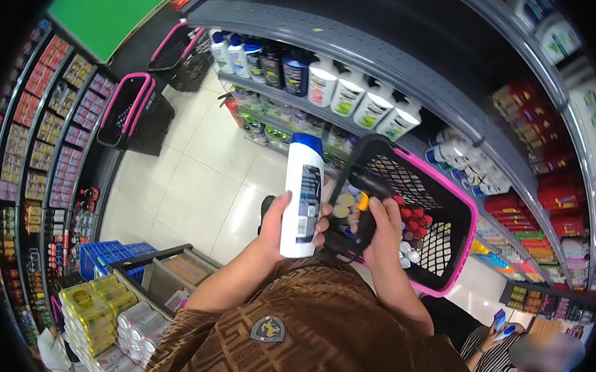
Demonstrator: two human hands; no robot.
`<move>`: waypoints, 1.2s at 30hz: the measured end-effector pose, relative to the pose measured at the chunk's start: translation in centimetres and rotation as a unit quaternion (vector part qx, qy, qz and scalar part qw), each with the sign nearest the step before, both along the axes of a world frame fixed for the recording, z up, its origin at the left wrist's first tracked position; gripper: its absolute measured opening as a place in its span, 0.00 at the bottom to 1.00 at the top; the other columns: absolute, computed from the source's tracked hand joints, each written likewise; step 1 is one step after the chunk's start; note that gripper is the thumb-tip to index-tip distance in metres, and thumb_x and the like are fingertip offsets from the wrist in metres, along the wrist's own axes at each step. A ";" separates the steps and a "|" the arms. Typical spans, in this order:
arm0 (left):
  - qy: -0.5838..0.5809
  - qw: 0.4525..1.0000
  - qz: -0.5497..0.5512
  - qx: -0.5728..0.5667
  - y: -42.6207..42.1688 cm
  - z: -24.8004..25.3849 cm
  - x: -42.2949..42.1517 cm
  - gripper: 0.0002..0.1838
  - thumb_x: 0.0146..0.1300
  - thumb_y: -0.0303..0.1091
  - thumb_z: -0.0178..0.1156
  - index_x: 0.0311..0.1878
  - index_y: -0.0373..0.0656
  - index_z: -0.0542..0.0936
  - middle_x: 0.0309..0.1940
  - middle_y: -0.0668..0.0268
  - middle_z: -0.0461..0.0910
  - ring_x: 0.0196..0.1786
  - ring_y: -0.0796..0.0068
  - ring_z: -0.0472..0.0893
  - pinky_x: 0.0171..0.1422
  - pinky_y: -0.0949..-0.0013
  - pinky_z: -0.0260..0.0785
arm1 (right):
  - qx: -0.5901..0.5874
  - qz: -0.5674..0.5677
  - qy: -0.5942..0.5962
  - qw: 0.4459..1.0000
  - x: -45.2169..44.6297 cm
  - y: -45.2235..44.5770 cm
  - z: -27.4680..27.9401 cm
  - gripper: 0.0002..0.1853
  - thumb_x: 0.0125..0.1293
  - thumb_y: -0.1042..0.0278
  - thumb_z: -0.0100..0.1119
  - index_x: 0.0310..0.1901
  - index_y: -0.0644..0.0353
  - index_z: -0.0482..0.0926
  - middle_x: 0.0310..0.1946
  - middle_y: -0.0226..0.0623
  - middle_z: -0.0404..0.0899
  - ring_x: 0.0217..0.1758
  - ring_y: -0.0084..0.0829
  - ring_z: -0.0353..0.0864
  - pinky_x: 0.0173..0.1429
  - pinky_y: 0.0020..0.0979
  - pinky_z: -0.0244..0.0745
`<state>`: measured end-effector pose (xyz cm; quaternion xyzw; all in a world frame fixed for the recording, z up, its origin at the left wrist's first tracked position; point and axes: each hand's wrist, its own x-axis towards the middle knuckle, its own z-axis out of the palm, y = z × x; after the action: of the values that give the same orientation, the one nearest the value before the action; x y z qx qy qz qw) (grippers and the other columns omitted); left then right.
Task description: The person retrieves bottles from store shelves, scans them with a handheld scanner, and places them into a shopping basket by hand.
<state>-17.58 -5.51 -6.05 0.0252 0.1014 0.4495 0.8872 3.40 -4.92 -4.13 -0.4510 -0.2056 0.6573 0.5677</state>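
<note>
My left hand [273,226] is wrapped round a white shampoo bottle [293,216] with a blue cap, held nearly upright. Its dark back label and barcode face me. In my right hand [383,232] is a black barcode scanner [368,182] with a yellow trigger, its head close to the bottle's right side. Behind the scanner, a black shopping basket [461,245] with a pink rim contains several bottles and red-capped items [416,221]. The scanner and my right hand hide part of the contents.
A shelf of pump bottles [333,90] runs ahead and curves right. Two more pink-handled baskets [147,120] stand on the tiled floor [199,171]. Stacked drink cans [92,308] and a blue crate [103,259] are at left. Another person [485,358] in striped clothing holds a blue item at lower right.
</note>
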 end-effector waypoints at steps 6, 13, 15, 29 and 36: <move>-0.148 0.988 -0.012 -0.035 4.5 -0.2 -7.0 0.44 0.70 0.73 0.49 0.80 0.57 0.59 0.52 0.55 0.78 0.44 0.61 0.78 0.43 0.56 0.73 | 0.079 0.140 -0.228 0.960 -6.9 -0.1 4.1 0.20 0.61 0.80 0.69 0.55 0.65 0.80 0.44 0.37 0.85 0.46 0.22 0.82 0.55 0.28 0.77; -0.065 0.996 -0.051 0.041 9.5 -0.2 -15.1 0.46 0.72 0.67 0.51 0.82 0.48 0.52 0.58 0.45 0.77 0.52 0.54 0.85 0.55 0.52 0.82 | 0.242 0.226 -0.437 0.836 -14.6 3.4 5.4 0.21 0.51 0.75 0.75 0.47 0.67 0.81 0.37 0.45 0.85 0.39 0.37 0.88 0.44 0.33 0.80; -0.062 0.995 -0.065 0.044 10.8 -0.2 -16.8 0.46 0.73 0.66 0.51 0.82 0.48 0.52 0.58 0.45 0.77 0.53 0.54 0.85 0.56 0.52 0.82 | 0.272 0.216 -0.479 0.806 -16.4 4.7 5.3 0.20 0.49 0.73 0.75 0.45 0.67 0.81 0.34 0.47 0.83 0.37 0.49 0.86 0.41 0.38 0.80; 0.058 0.995 -0.075 0.011 14.9 -0.8 -21.4 0.41 0.67 0.58 0.55 0.78 0.50 0.59 0.43 0.58 0.76 0.40 0.63 0.80 0.45 0.54 0.79 | 0.204 0.077 -0.574 0.789 -18.1 8.4 -0.6 0.17 0.56 0.68 0.72 0.44 0.67 0.80 0.36 0.52 0.83 0.42 0.56 0.85 0.47 0.42 0.79; 0.319 0.888 0.279 0.179 22.3 1.8 -28.0 0.30 0.60 0.44 0.69 0.61 0.38 0.73 0.51 0.59 0.80 0.53 0.63 0.80 0.61 0.58 0.74 | 0.149 0.013 -0.596 0.789 -13.4 6.9 -10.6 0.15 0.57 0.66 0.69 0.43 0.66 0.80 0.36 0.53 0.82 0.43 0.60 0.81 0.51 0.48 0.77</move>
<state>-45.59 16.76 -4.30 0.2966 0.2993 0.6567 0.6254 -10.01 1.96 -14.71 -0.6604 -0.6041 0.2267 0.3842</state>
